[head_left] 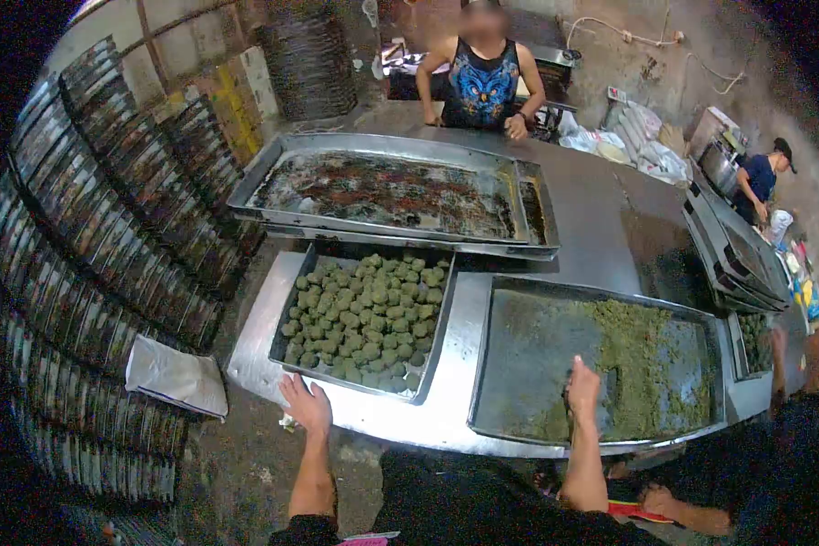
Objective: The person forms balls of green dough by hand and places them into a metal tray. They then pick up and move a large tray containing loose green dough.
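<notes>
My left hand (307,403) lies open with its fingers apart, at the table's front edge beside the near left corner of a metal tray (435,364). That tray is heaped with green dough balls (366,309). My right hand (584,387) is over a second, wider metal tray (541,337), its fingers curled closed and the thumb up. Whatever those fingers hold, if anything, is hidden. Crumbly green mixture (642,382) covers much of the right side of this tray, just beside my right hand.
Stacked large trays (382,187) stand across the table (591,227). Dark trays (109,227) are piled high at left, near a white sack (177,375). A person (484,82) stands opposite; another person (763,182) works far right. Someone else's hand (660,500) shows below right.
</notes>
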`<state>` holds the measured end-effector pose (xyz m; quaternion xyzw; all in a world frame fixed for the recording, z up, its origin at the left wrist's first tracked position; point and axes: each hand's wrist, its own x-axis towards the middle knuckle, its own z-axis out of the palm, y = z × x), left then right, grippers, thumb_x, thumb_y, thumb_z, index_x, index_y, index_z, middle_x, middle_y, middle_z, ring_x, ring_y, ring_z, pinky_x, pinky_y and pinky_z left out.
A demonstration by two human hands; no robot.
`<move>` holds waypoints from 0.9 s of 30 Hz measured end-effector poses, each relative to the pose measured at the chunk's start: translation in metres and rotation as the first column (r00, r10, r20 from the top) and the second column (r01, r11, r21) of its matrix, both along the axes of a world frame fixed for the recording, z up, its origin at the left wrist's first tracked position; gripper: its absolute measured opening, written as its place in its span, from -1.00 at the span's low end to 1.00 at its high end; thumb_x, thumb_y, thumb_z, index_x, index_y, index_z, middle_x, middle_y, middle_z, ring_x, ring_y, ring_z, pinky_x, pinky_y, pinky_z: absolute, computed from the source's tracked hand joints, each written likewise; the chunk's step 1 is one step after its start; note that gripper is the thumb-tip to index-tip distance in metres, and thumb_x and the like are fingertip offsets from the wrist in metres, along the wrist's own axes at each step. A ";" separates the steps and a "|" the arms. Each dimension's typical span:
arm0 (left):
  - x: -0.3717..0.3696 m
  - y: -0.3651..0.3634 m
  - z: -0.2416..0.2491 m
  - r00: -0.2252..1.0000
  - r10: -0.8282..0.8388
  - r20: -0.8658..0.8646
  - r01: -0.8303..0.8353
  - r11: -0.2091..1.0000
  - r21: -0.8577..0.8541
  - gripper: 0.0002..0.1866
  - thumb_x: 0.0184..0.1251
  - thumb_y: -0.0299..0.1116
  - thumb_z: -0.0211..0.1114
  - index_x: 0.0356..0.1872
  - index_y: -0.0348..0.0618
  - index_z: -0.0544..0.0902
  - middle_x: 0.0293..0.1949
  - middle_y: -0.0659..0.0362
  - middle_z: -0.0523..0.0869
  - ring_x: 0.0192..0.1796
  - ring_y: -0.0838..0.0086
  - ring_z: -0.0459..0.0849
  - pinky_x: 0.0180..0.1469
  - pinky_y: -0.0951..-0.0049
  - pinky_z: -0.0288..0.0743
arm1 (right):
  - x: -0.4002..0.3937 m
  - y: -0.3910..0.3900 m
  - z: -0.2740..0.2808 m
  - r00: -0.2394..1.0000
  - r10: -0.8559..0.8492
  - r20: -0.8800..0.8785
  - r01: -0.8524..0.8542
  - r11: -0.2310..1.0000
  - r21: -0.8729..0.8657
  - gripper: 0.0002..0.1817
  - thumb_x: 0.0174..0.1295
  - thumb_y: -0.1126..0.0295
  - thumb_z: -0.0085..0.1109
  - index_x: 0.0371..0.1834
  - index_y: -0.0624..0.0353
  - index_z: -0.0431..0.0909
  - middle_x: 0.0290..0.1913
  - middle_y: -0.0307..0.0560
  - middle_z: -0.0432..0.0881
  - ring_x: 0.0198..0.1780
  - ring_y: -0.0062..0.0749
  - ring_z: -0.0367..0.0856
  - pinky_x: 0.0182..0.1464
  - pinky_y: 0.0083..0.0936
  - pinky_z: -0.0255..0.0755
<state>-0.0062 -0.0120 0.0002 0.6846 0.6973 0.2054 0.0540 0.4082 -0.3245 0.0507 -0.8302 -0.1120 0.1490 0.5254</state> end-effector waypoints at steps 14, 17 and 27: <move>-0.001 0.004 0.001 0.999 -0.003 0.032 0.004 0.999 -0.046 -0.47 0.22 -0.23 0.03 0.23 -0.21 0.33 0.40 0.06 0.10 0.46 0.19 -0.08 0.31 -0.23 -0.17 | -0.012 0.042 0.034 0.790 0.026 -0.613 0.479 0.597 0.643 -0.65 0.26 -0.01 0.04 -0.47 0.00 0.37 -0.58 -0.22 0.42 -0.64 -0.52 0.35 -0.66 -0.66 0.21; 0.002 0.003 0.013 0.998 0.011 0.055 -0.007 0.997 -0.074 -0.47 0.22 -0.24 0.03 0.22 -0.21 0.34 0.40 0.07 0.11 0.46 0.20 -0.07 0.31 -0.23 -0.17 | -0.017 0.063 0.023 0.858 -0.122 -0.499 0.394 0.780 0.486 -0.51 0.25 -0.08 0.02 -0.68 -0.05 0.18 -0.76 -0.33 0.19 -0.80 -0.59 0.09 -0.76 -0.63 -0.05; 0.004 0.002 0.012 0.999 0.024 0.030 -0.022 0.998 -0.057 -0.47 0.23 -0.22 0.03 0.22 -0.19 0.33 0.38 0.04 0.14 0.45 0.16 -0.06 0.30 -0.24 -0.12 | -0.028 0.057 0.060 0.872 0.211 -0.442 0.119 0.783 0.610 -0.73 0.32 0.16 0.00 -0.35 0.12 0.49 -0.35 -0.09 0.60 -0.36 -0.43 0.58 -0.39 -0.60 0.51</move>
